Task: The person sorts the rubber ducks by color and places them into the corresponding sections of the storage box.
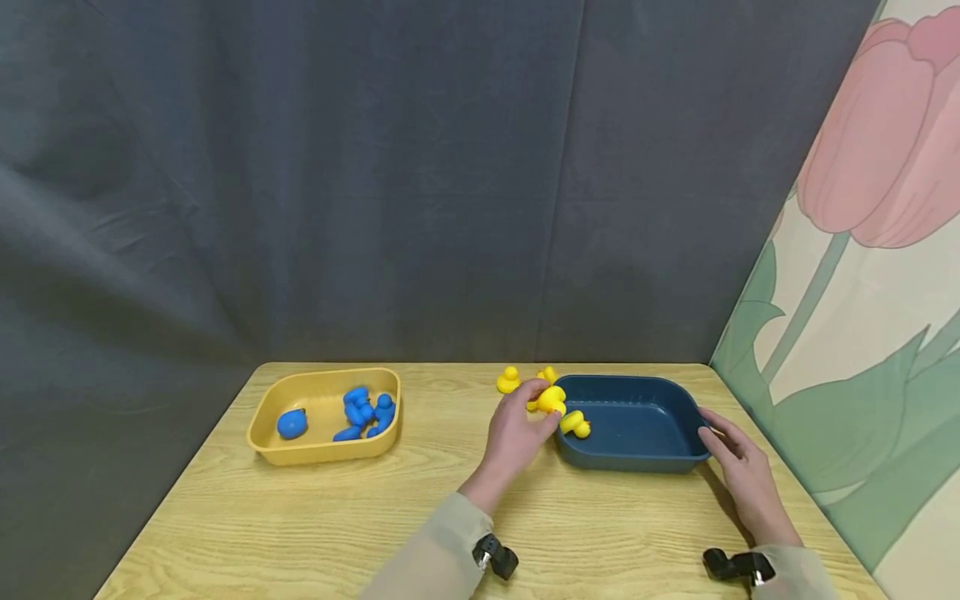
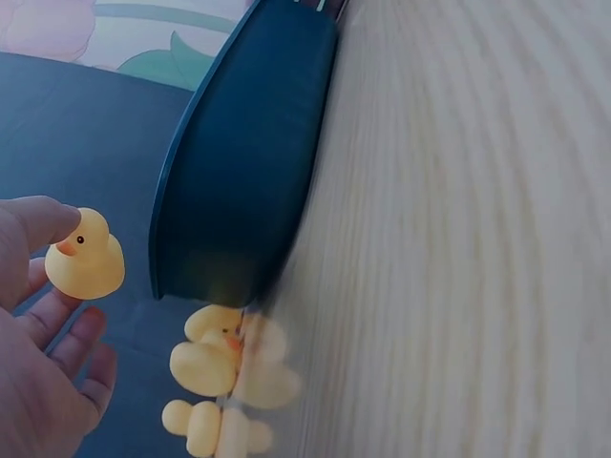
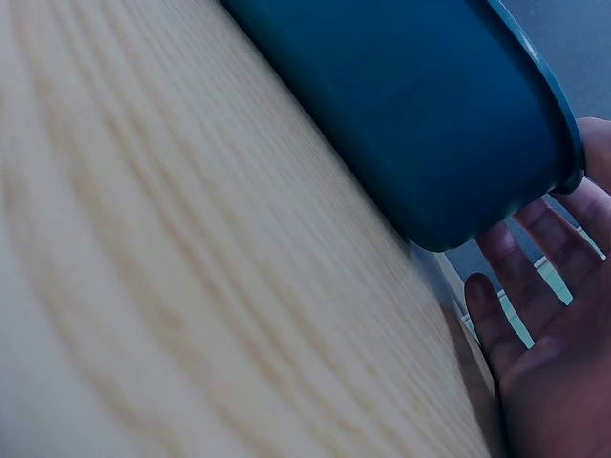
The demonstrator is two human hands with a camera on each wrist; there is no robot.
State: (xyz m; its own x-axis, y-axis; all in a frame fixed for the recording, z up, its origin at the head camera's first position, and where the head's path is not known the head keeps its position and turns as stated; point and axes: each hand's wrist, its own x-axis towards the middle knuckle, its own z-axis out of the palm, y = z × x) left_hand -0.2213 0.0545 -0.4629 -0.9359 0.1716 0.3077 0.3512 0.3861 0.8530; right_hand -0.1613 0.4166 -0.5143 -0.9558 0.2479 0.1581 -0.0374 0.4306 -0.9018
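Here, two yellow ducks [image 1: 525,379] lie beside the blue tray [image 1: 637,450].

Staged tabletop recording setup rather than a lived-in room, light wooden table [image 1: 300,517], dark grey cloth backdrop [image 1: 375,167] hung across the far side, tulip-printed panel [image 1: 862,250] closing the right.

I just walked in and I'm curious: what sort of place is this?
Probably a staged recording corner, not a home. A small wooden table stands against a dark grey curtain, with a painted tulip panel at the side. The left hand holds a yellow duck beside a dark blue tray.
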